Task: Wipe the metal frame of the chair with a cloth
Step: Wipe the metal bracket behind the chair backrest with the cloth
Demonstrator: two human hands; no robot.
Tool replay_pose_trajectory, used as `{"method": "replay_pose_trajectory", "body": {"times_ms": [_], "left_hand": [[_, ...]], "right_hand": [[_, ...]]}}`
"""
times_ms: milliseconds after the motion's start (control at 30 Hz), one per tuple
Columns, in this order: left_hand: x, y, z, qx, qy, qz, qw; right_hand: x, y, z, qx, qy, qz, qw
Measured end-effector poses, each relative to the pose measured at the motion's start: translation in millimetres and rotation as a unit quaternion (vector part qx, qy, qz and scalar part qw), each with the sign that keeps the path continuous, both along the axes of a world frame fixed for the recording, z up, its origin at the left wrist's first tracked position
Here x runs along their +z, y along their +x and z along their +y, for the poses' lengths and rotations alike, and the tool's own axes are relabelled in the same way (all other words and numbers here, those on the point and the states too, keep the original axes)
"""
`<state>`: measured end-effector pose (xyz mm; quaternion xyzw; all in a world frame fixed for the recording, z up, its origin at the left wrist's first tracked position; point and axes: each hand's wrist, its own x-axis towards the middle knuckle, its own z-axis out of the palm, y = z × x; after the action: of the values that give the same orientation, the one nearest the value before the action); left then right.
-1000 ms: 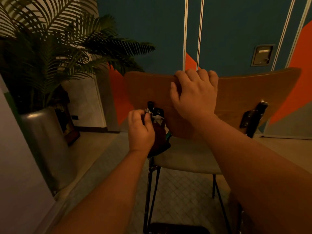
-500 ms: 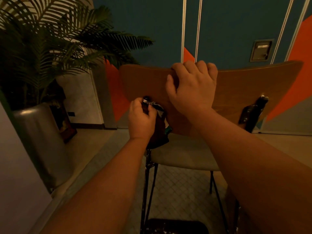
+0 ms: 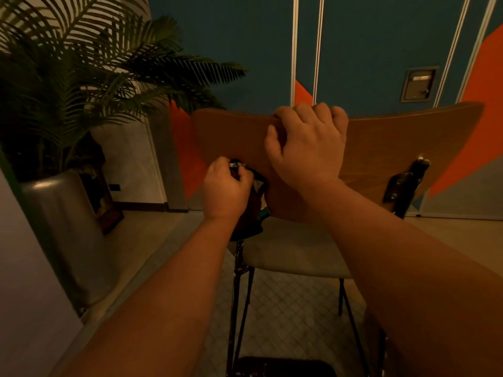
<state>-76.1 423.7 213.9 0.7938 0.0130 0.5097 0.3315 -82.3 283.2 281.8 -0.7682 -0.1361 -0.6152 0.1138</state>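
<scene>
At centre frame the left hand (image 3: 227, 187) grips a dark cloth (image 3: 251, 210) around the chair's left metal upright, while the right hand (image 3: 307, 148) curls over the backrest (image 3: 408, 142) top edge. Loosely bunched cloth may slip off the thin frame (image 3: 238, 281), or the chair tip if the bracing grip eases.

Dimly lit lobby or lounge of a public or commercial building, teal and orange painted wall (image 3: 245, 50) with white vertical strips, recessed metal wall plate (image 3: 417, 84), large potted palm (image 3: 81, 85) in a metallic planter (image 3: 62, 227), tiled floor (image 3: 285, 308), 1 wooden-backed chair (image 3: 394, 142)
</scene>
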Motion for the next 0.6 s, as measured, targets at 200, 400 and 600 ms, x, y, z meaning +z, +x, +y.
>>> {"method": "replay_pose_trajectory", "body": {"times_ms": [200, 400, 600], "left_hand": [[-0.2, -1.4, 7.0, -0.030, 0.036, 0.030, 0.998], [-36.5, -15.2, 14.4, -0.058, -0.008, 0.003, 0.998], [-18.4, -5.8, 5.8, -0.056, -0.046, -0.073, 0.995]], "right_hand": [[-0.4, -0.7, -1.5, 0.001, -0.008, -0.001, 1.000], [-1.0, 0.2, -0.4, -0.002, -0.005, 0.005, 1.000], [-0.6, 1.1, -0.2, -0.002, -0.002, 0.002, 1.000]]}}
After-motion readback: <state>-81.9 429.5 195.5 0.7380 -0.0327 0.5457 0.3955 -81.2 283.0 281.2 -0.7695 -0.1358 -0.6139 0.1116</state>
